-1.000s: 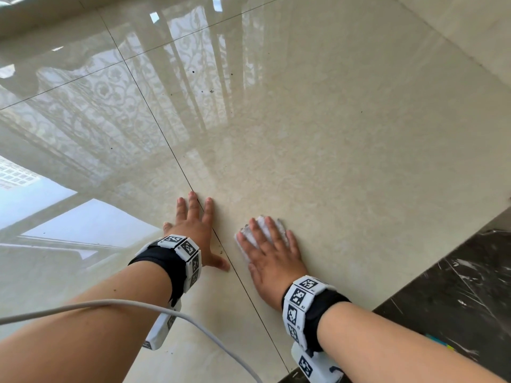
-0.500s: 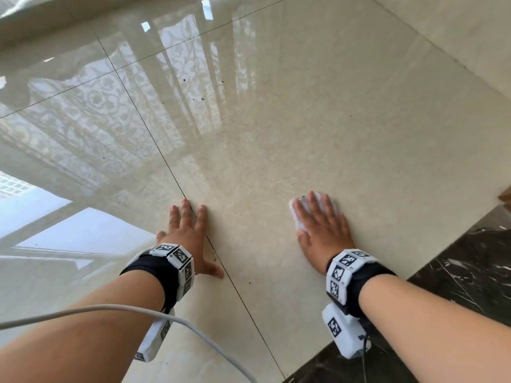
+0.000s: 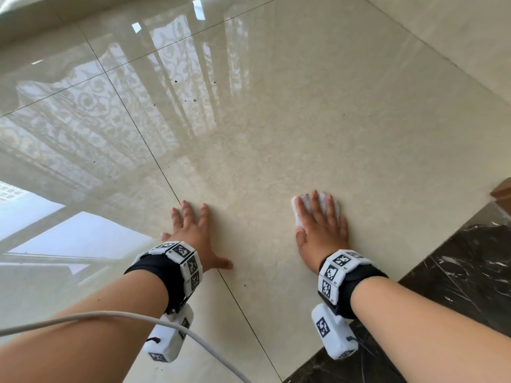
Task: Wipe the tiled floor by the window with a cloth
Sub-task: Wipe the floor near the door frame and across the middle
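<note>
Glossy beige floor tiles [image 3: 318, 120] fill the view, with window and curtain reflections at the left. My right hand [image 3: 320, 233] lies palm down on a small white cloth [image 3: 298, 210], fingers spread over it, pressing it onto the tile. Only the cloth's edges show past my fingertips. My left hand [image 3: 193, 236] rests flat on the floor across a dark grout line [image 3: 154, 158], fingers apart, holding nothing. Both wrists wear black bands with white marker blocks.
A dark marble strip [image 3: 456, 272] borders the tiles at the lower right. A brown wooden corner [image 3: 502, 190] shows at the right edge. A white cable [image 3: 110, 317] crosses my left forearm. Small dark specks [image 3: 193, 100] lie on the tile farther ahead.
My right hand slid the cloth to the right, away from my left hand and towards the marble strip. My left hand stayed planted on the grout line.
</note>
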`<state>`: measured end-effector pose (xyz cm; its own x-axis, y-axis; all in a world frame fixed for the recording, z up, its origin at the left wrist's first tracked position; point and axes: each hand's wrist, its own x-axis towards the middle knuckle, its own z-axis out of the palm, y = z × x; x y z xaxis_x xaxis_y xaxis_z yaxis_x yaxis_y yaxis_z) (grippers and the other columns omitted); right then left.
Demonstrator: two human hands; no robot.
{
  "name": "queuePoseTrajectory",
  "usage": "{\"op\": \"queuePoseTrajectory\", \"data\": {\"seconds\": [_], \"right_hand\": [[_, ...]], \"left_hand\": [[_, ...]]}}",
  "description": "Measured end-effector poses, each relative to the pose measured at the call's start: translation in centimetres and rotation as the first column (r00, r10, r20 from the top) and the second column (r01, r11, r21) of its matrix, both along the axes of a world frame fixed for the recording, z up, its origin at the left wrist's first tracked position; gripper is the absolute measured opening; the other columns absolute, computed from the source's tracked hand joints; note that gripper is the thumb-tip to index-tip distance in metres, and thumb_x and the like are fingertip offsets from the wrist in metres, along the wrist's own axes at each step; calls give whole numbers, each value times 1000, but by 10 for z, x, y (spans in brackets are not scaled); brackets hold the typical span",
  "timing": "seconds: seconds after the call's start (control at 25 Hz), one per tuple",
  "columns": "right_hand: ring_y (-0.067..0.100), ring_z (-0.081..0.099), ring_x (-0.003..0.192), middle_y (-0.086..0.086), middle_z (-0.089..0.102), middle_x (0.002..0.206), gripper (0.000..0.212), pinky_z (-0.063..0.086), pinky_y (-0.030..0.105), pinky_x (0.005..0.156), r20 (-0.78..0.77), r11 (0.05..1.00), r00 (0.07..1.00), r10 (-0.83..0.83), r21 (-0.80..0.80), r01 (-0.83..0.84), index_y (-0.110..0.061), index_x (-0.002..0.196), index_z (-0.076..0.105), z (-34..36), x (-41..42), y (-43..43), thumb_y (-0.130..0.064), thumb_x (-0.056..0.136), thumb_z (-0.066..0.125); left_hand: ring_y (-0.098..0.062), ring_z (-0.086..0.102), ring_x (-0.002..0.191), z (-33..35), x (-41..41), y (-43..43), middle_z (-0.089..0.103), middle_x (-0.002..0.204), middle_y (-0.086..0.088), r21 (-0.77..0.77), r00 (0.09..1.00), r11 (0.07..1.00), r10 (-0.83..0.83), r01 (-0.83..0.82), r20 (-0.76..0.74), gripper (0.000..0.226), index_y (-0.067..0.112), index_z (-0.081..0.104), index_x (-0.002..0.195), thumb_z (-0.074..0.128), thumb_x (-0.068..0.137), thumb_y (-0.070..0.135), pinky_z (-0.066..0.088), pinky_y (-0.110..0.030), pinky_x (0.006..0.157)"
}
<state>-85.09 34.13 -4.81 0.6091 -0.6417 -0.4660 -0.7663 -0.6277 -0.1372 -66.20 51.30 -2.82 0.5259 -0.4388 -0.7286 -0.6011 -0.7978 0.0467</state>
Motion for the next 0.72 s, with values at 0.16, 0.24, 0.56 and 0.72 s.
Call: {"op": "queuePoseTrajectory", "data": {"seconds": [0.16, 0.24, 0.56, 0.72], "right_hand": [[9, -44, 132, -19, -46, 141, 66, -18, 43, 113, 62, 953, 955, 291, 69, -295, -48, 147, -16, 3, 9, 41, -37, 99, 27], [7, -46, 129, -20, -46, 140, 67, -19, 40, 113, 59, 922, 925, 376, 81, -380, -48, 147, -17, 4, 9, 42, -37, 99, 28], [13, -26, 145, -17, -33, 152, 66, -4, 42, 119, -17, 1000, 999, 27, 8, -27, -45, 150, -12, 8, -14, -45, -36, 101, 32], [18, -21, 147, -10, -23, 159, 65, 3, 45, 120, -57, 981, 980, -191, -44, 189, -41, 152, -7, 9, -44, -85, -35, 101, 32]], "left_hand": [[-24, -34, 141, -3, -21, -6, -45, 149, -6, -96, 988, 984, -150, 153, 37, 154, 19, -32, 147, 73, 53, 81, 1, -51, 119], [-24, -36, 140, -5, -28, -10, -46, 149, -7, -101, 982, 977, -186, 189, 42, 155, 17, -33, 146, 73, 53, 81, -2, -50, 119], [-29, -32, 143, -6, -23, 3, -45, 149, -9, -14, 981, 983, -184, 185, 61, 159, 16, -36, 144, 71, 48, 85, 4, -55, 118], [-29, -32, 143, -7, -24, 1, -46, 148, -9, -13, 982, 983, -181, 182, 51, 159, 16, -37, 143, 70, 47, 86, 5, -55, 119]]}}
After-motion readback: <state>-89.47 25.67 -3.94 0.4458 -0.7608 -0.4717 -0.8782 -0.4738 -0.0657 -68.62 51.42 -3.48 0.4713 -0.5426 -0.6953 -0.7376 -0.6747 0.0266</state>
